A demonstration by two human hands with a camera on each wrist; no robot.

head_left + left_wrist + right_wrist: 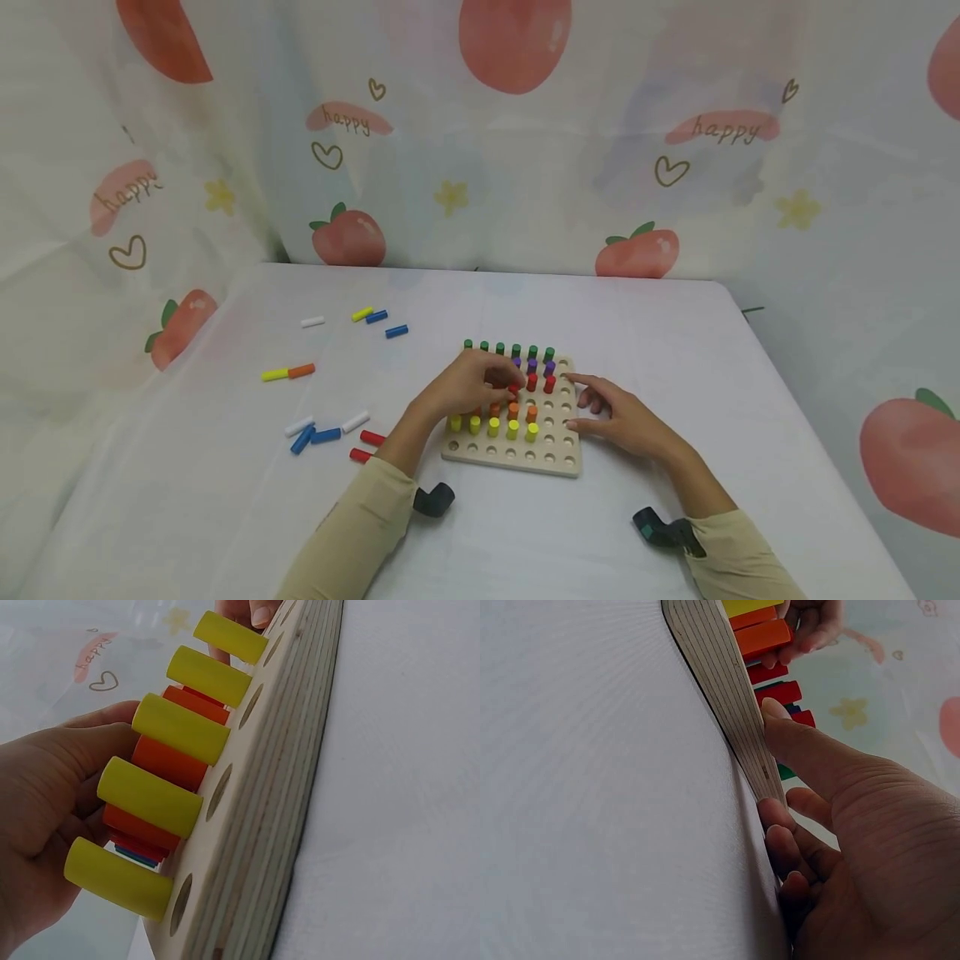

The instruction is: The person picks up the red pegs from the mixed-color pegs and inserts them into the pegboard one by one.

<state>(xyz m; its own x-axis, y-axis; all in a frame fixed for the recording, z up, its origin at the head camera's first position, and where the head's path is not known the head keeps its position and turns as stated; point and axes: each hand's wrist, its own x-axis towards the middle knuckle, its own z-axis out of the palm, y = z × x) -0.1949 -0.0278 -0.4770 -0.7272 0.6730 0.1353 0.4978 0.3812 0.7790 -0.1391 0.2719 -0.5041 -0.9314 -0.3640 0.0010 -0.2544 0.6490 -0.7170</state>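
A wooden pegboard [508,457] lies on the table with rows of upright coloured pegs. My left hand [474,385] reaches over it, thumb and index finger pinching a red peg [513,389] in the red row. In the left wrist view that peg is hidden behind yellow pegs [184,729] and orange pegs [169,763]. At the board's right side rests my right hand [622,417], thumb and index finger spread along the edge. The right wrist view shows its thumb [810,750] at the top corner and the other fingers bent against the side.
Left of the board lie loose pegs: red [371,437], blue [326,436], white [356,422], yellow [275,375] and orange [302,370]. Farther back are another white peg [312,322] and more blue ones [397,332]. A printed cloth [525,167] hangs behind the table.
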